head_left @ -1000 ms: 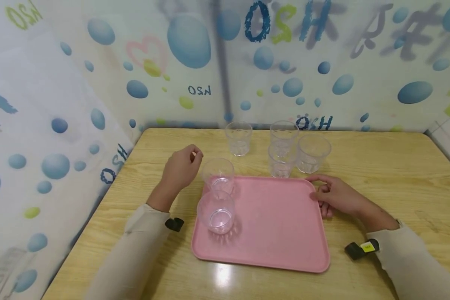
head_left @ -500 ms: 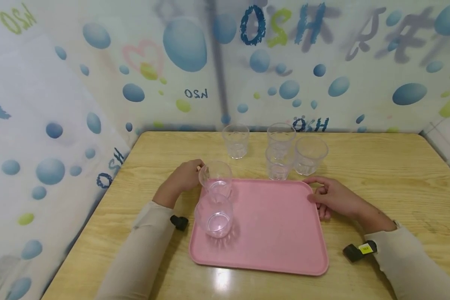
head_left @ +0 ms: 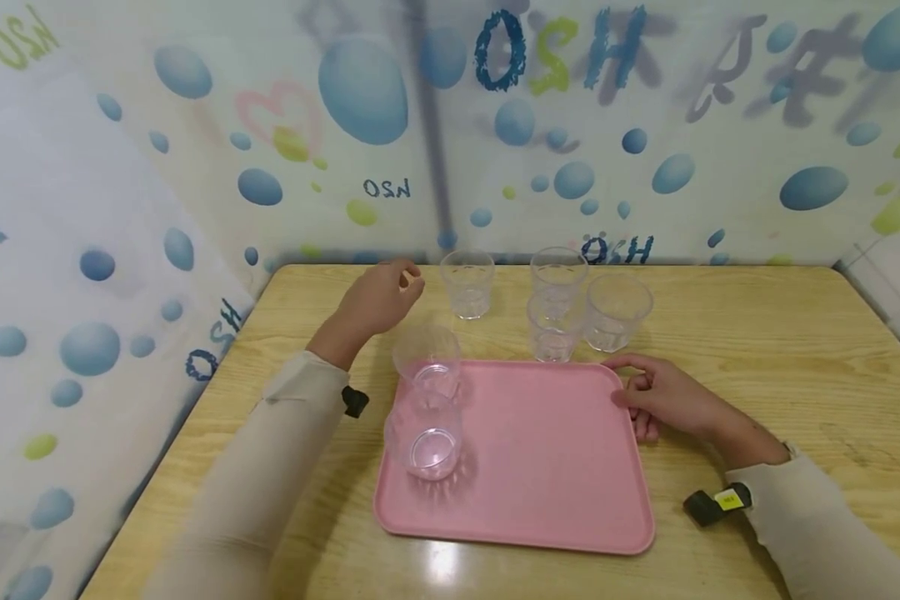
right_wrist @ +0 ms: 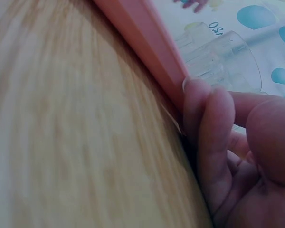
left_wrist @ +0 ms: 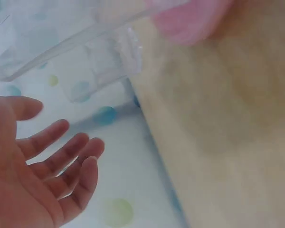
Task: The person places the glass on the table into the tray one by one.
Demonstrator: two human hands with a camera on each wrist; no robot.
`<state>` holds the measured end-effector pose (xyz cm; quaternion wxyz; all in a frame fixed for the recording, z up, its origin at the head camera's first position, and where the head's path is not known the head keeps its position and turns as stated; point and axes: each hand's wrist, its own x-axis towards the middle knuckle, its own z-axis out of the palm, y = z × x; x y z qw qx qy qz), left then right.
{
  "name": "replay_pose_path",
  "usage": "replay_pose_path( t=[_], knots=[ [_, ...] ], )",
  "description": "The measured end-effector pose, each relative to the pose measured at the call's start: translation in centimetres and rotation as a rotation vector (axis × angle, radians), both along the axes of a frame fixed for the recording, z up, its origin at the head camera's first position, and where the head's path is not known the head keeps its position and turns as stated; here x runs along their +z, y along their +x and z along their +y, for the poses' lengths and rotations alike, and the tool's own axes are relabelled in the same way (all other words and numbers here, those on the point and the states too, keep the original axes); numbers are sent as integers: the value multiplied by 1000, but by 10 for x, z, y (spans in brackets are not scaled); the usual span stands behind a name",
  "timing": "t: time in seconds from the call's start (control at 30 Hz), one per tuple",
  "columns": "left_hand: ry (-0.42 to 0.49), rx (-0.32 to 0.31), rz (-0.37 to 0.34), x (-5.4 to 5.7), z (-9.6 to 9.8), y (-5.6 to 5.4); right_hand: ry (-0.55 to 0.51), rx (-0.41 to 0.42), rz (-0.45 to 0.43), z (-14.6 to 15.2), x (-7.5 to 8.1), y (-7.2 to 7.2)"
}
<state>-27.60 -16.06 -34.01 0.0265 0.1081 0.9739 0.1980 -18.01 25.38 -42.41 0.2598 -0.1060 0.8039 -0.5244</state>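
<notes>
Your R hand (head_left: pixel 667 396) pinches the pink tray (head_left: pixel 547 458) at its far R corner; your L hand (head_left: pixel 378 296), fingers loosely spread, is nr the lone cup (head_left: pixel 468 292); 2 clear cups (head_left: pixel 431 450) stand on tray's L side, 3 grouped cups (head_left: pixel 618 315) behind it, tray on wood tbl (head_left: pixel 780 350)

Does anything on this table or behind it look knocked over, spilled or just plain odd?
Nothing looks spilled or tipped. Two things seem odd: both clear cups on the pink tray bunch along its left side, so it looks lopsided, and the wall lettering reads backwards, as if mirrored.
</notes>
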Motion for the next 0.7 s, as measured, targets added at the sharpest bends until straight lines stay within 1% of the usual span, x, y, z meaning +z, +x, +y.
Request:
replay_pose_path(
  t=[0.07, 0.13, 0.27, 0.37, 0.5, 0.57, 0.7],
  knots=[
    [-25, -36, 3, 10, 9, -4, -3, 0, -3, 0, 0, 0],
    [-58, -83, -11, 20, 18, -6, -4, 2, -4, 0, -1, 0],
    [-145, -163, -54, 31, 35, -13, -9, 9, -4, 2, -1, 0],
    [-194, -209, -96, 35, 46, -20, -10, 14, 0, 3, -1, -2],
    [-220, -257, -184, 39, 58, -26, -7, 12, 1, 4, -3, -3],
    [-234, -274, -225, 40, 61, -27, -8, 8, -1, 4, -3, -4],
    [-268, -292, -272, 41, 66, -30, -11, 6, -1, 4, -4, -4]
  ],
)
